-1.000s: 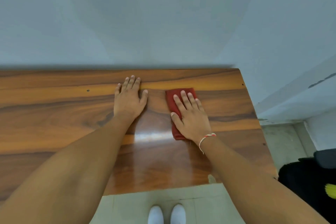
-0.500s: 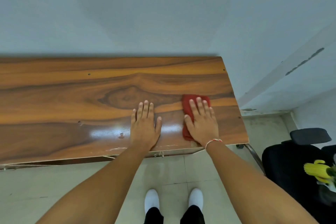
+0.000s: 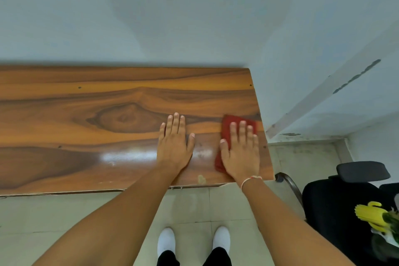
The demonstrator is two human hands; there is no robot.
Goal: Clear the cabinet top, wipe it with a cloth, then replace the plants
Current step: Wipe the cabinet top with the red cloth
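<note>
— Right hand (image 3: 240,153) flat, fingers spread, pressing the red cloth (image 3: 228,127) onto the wooden cabinet top (image 3: 86,114), close to its right end and just short of the edge. Gripping nothing; only palm weight on the fabric

— And the left hand (image 3: 174,147)?

— Open too, fingers together, palm down on bare wood just beside the cloth, not touching it. Bracing, by the look of it

— Which step, then?

— Wiping. Top already cleared: nothing standing on the visible wood. Pale smudge (image 3: 201,179) near the front edge, between the two wrists, and a glossy sheen across the front strip. Whether damp or just reflected light, cannot tell

— Plants?

— Off the cabinet, down at the right on a black office chair (image 3: 336,205): yellow pot (image 3: 370,215) with green leaves (image 3: 390,219), well apart from the top and partly cut off by the frame

— Next move?

— Probably more strokes first: back over that front smudge, then along the far strip by the pale wall (image 3: 194,17). Needs even pressure and care at the right corner, so the cloth stays on the wood. After that, cloth aside and a turn right toward the chair for the pot
</note>
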